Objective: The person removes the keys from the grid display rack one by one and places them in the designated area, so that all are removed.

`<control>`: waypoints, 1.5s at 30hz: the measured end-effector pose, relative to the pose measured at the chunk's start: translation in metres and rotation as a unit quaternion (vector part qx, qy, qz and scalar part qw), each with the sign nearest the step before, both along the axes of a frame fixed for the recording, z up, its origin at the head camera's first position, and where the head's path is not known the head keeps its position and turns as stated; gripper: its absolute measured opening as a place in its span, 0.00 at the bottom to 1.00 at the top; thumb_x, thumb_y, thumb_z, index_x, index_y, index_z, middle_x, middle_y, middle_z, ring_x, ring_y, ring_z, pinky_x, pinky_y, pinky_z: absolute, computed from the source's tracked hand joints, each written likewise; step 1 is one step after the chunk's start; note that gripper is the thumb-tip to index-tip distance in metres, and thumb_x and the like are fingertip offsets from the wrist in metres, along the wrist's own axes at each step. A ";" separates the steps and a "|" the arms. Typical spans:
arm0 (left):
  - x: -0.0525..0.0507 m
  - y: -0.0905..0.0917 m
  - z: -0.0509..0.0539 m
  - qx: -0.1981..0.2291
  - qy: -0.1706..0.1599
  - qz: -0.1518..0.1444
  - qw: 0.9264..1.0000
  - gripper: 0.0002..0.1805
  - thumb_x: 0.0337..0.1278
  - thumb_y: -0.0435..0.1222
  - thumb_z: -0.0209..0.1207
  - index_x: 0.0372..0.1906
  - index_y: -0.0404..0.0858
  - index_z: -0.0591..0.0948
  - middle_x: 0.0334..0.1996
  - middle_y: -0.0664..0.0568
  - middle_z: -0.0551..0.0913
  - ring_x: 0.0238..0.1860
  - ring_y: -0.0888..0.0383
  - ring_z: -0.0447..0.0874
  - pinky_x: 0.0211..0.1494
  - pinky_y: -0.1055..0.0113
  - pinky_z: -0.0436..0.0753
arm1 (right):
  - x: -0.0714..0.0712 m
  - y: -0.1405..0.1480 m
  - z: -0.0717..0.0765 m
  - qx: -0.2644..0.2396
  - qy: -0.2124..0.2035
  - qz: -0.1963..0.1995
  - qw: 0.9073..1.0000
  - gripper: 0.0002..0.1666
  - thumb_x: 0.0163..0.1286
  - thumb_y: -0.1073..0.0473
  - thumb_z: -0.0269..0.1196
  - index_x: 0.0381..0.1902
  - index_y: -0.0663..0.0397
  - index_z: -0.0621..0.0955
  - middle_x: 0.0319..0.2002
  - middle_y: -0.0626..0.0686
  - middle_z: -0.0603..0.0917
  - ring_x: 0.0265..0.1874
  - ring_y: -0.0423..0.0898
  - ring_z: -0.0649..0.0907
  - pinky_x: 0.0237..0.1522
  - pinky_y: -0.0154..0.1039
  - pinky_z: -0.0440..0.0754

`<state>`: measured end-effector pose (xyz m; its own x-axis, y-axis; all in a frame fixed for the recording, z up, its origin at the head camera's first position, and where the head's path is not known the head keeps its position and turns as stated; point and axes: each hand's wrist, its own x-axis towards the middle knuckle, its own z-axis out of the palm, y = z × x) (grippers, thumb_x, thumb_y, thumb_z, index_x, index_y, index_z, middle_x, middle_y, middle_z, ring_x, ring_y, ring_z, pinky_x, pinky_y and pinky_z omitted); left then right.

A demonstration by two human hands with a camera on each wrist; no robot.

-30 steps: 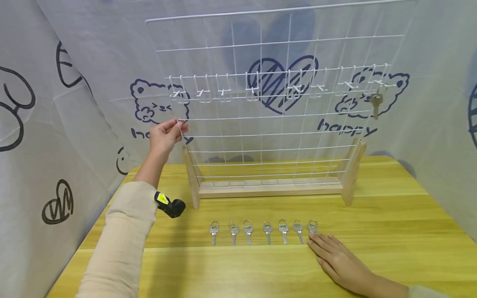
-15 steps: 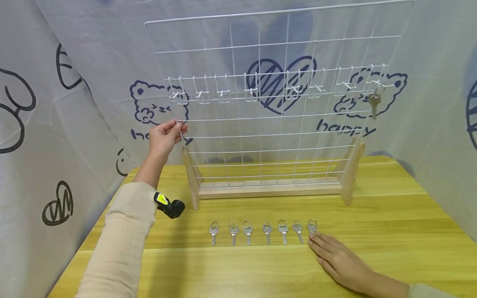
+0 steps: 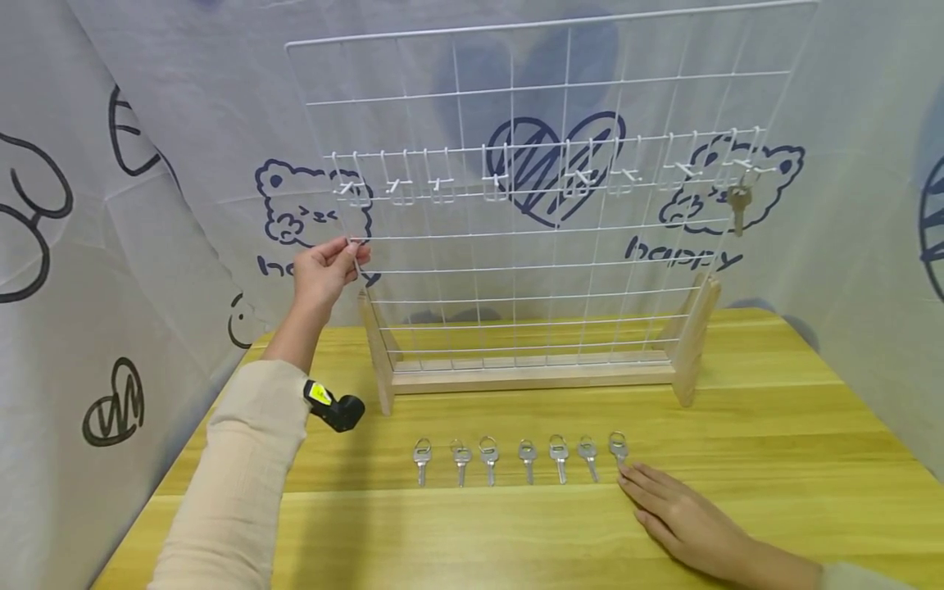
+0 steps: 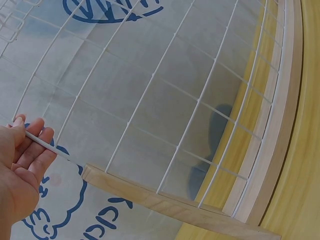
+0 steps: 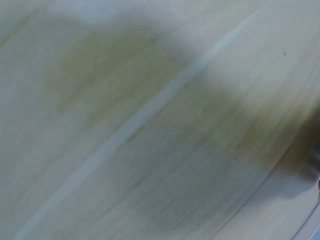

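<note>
My left hand (image 3: 323, 274) grips the left side wire of a white wire grid panel (image 3: 516, 238) between thumb and fingers. The left wrist view shows the fingers (image 4: 39, 152) behind that wire. On the table, my right hand (image 3: 682, 516) lies palm down, its fingertips at the lower end of the rightmost silver key (image 3: 618, 447). Several similar keys, among them a middle key (image 3: 527, 459), lie in a row to its left, each with a ring. Another key (image 3: 739, 205) hangs from the rightmost hook on the grid. The right wrist view is mostly blurred tabletop.
A wooden stand (image 3: 534, 378) with two sloping feet holds the grid upright on the yellow wood-grain table (image 3: 516, 541). Several white hooks, including a middle hook (image 3: 496, 182), line one grid wire. A printed cloth (image 3: 170, 246) surrounds the table's back and sides.
My right hand has shifted slightly right and toward me, uncovering more of the rightmost key's lower end. The left hand keeps its hold on the grid's side wire.
</note>
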<state>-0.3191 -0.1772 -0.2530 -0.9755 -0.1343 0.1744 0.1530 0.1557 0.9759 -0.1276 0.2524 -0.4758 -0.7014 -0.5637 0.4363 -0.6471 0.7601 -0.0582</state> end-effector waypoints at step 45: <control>0.000 0.000 0.000 0.002 -0.015 0.004 1.000 0.20 0.66 0.36 0.50 0.59 0.33 0.73 0.25 0.72 0.81 0.36 0.73 0.80 0.62 0.64 0.76 | -0.034 0.006 0.066 -0.215 0.085 -0.005 0.973 0.27 0.55 0.73 0.63 0.56 0.62 0.76 0.52 0.62 0.80 0.61 0.25 0.65 0.62 0.14 0.59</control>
